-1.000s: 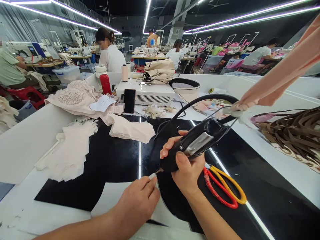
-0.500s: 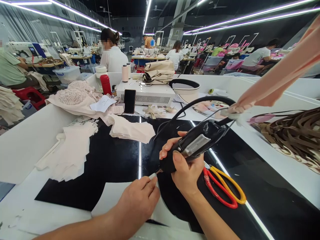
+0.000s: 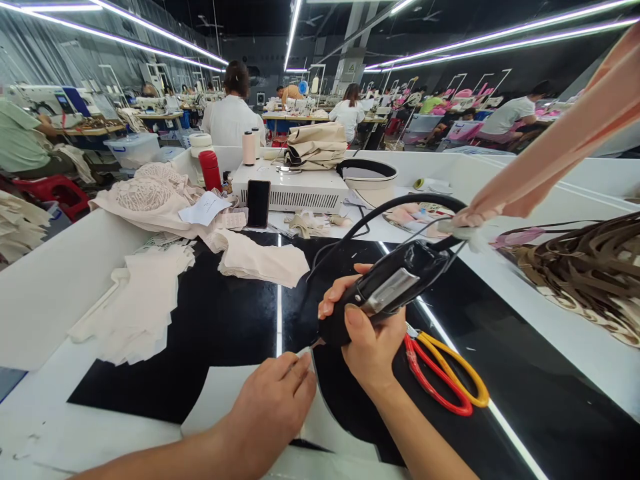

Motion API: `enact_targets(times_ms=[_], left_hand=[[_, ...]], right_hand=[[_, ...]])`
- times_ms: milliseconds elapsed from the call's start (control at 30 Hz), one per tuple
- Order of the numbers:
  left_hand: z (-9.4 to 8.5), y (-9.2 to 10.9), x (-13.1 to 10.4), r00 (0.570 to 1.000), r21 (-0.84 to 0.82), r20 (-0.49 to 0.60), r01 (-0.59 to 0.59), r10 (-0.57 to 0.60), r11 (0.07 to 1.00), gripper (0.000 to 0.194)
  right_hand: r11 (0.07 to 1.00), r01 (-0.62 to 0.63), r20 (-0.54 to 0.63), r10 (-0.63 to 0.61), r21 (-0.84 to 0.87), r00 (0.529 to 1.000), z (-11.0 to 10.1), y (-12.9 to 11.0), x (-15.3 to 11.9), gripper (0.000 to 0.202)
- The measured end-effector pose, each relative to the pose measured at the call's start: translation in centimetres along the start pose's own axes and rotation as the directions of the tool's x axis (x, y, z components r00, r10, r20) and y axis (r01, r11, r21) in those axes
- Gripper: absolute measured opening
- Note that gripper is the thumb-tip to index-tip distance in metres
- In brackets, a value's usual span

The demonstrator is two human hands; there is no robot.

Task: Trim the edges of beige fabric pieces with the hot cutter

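My right hand is wrapped round a black corded handheld tool with a silver plate on its side, its narrow tip pointing down to the left. Just at that tip, the fingers of my left hand are pinched together; what is between them is too small and covered to make out. Under the left hand lies a white curved sheet on the black table mat. Scissors with red and yellow handles rest beside my right wrist.
Pale fabric stacks lie to the left, another fabric piece ahead. A white machine box with a phone stands behind. Peach cloth hangs tied to the tool's cord; brown straps are at right. Co-workers sit beyond.
My left hand has shifted very slightly left, and the pale bit at its fingertips shows less. The tool stays almost in place. A co-worker ahead has turned their head away.
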State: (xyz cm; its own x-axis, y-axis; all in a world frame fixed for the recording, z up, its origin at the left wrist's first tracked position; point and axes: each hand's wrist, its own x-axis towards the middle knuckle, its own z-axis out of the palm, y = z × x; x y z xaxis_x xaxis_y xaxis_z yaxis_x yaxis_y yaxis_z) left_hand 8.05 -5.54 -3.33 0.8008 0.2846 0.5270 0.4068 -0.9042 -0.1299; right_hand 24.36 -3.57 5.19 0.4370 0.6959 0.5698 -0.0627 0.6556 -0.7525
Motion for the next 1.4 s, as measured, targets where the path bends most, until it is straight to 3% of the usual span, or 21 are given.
enact_targets(times_ms=[633, 1400], left_hand=[[0.2, -0.1, 0.0, 0.999, 0.005, 0.042, -0.008, 0.007, 1.0, 0.032], [1.2, 0.1, -0.6, 0.983, -0.032, 0.182, -0.008, 0.014, 0.999, 0.03]], right_hand=[[1.0, -0.025, -0.01, 0.026, 0.018, 1.0, 0.5, 0.1, -0.2, 0.036], [0.997, -0.028, 0.006, 0.028, 0.065, 1.0, 0.9, -0.2, -0.3, 0.041]])
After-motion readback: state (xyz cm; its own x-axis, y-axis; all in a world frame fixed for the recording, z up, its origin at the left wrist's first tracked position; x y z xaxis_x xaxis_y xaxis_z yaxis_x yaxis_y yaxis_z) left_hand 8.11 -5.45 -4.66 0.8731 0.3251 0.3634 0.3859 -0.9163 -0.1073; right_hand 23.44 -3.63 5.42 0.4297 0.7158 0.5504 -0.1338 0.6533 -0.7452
